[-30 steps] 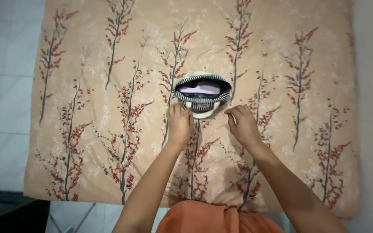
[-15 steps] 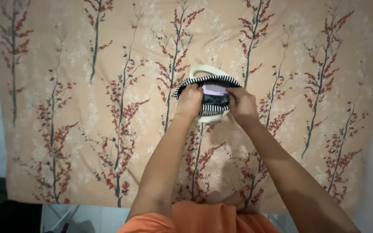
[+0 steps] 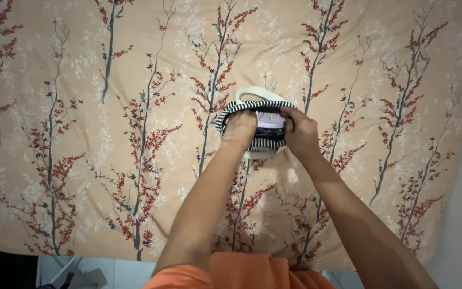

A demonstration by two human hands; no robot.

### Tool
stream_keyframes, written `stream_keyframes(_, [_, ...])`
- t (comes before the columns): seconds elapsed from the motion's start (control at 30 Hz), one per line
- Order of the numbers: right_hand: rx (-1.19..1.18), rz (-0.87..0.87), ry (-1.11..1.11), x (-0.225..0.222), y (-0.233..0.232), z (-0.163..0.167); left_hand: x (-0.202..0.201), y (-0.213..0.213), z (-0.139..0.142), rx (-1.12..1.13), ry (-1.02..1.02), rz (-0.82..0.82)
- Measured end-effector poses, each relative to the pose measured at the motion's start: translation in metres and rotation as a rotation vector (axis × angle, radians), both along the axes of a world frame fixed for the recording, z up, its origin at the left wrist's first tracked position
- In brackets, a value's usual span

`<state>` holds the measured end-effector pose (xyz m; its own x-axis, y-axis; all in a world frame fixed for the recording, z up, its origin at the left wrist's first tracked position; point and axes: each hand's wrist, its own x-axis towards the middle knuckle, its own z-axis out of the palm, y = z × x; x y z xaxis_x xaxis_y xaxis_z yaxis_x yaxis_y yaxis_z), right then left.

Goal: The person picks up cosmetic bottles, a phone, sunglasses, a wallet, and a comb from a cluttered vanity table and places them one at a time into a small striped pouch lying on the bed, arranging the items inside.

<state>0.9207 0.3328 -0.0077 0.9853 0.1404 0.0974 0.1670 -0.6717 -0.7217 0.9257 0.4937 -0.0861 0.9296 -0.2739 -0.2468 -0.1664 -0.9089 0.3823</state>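
- Gripping the near left rim of a small striped pouch [image 3: 255, 126], the left hand [image 3: 240, 130] has its fingers curled closed over the black-and-white fabric; the knuckles face the camera.
- The right hand [image 3: 299, 134] is closed on the pouch's right rim, thumb and fingers pinching the edge just beside the opening.
- The pouch lies flat on the patterned bedspread [image 3: 81, 134], a little above the middle of the view and slightly right of centre, between the two hands and touching both.
- Its mouth is held apart, and a pale lilac lining or item [image 3: 271, 122] shows inside; which of the two it is cannot be told.
- A white handle [image 3: 258, 92] arches out at the far side of the pouch, and a second white loop shows at its near edge, partly under the hands.
- Both forearms reach from the near edge of the view toward the pouch, converging on it; an orange garment [image 3: 241, 272] shows at the near edge between them.
- The bedspread is tan, printed with red-leaved branches, and covers nearly the whole view.
- A strip of pale tiled floor [image 3: 97, 270] shows at the near left, beyond the bedspread's edge.
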Motion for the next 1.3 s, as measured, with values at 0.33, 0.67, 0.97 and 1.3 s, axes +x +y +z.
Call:
stream_keyframes(0.33, [0.302, -0.064, 0.237, -0.001, -0.014, -0.005, -0.026, 0.028, 0.014, -0.307, -0.01, 0.03])
stream_keyframes(0.67, [0.943, -0.268, 0.578, 0.0, -0.036, 0.0, -0.037, 0.01, 0.055, -0.668, 0.127, 0.373])
stream_keyframes(0.97, [0.894, -0.415, 0.336, -0.023, -0.106, 0.031, -0.156, 0.002, 0.072, -0.691, -0.188, 0.436])
stream_keyframes(1.3, [0.992, -0.537, 0.17, -0.116, -0.216, 0.077, -0.262, -0.036, 0.079, -0.58, 0.098, 0.389])
